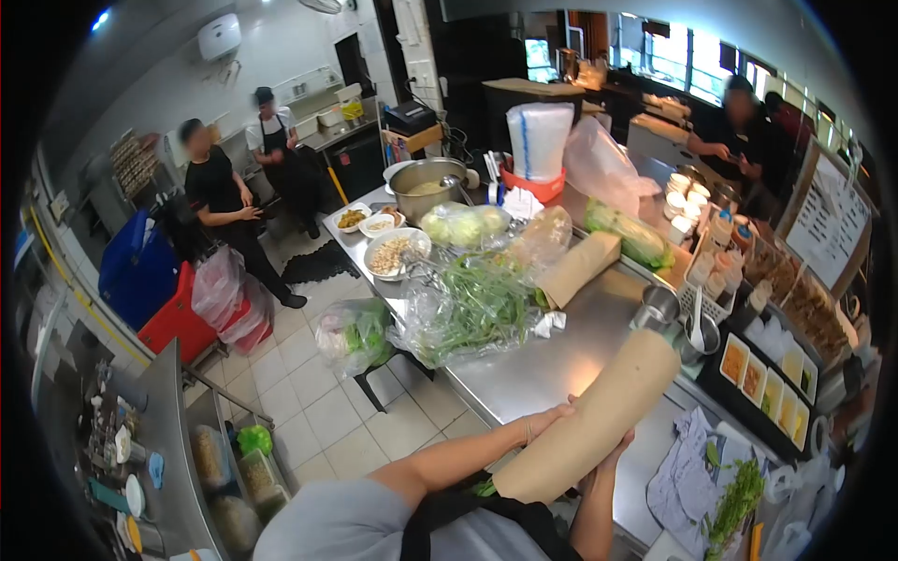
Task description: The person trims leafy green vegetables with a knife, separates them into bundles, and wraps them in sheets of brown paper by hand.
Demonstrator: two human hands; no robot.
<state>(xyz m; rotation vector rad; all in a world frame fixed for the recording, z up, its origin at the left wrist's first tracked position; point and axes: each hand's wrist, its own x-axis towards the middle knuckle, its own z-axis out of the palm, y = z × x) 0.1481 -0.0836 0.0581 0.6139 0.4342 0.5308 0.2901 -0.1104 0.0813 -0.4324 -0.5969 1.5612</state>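
Observation:
A large roll of brown paper (594,416) lies slantwise across my forearms, in front of my body, with some green leaf showing at its lower end. My left hand (552,418) grips its left side, fingers partly behind the paper. On its right side my right hand (613,453) holds it, mostly hidden by the roll. Beyond it, on the steel table (524,360), rests a second brown paper bundle (580,268). Leafy greens in clear plastic (477,304) lie to the left of that bundle.
A large pot (428,187) and a bowl (398,254) stand at the back left. Metal cups (658,307) and sauce trays (762,393) are at the right. Herbs (734,510) lie on a cloth (683,481). Two people stand at the left, others behind the right counter.

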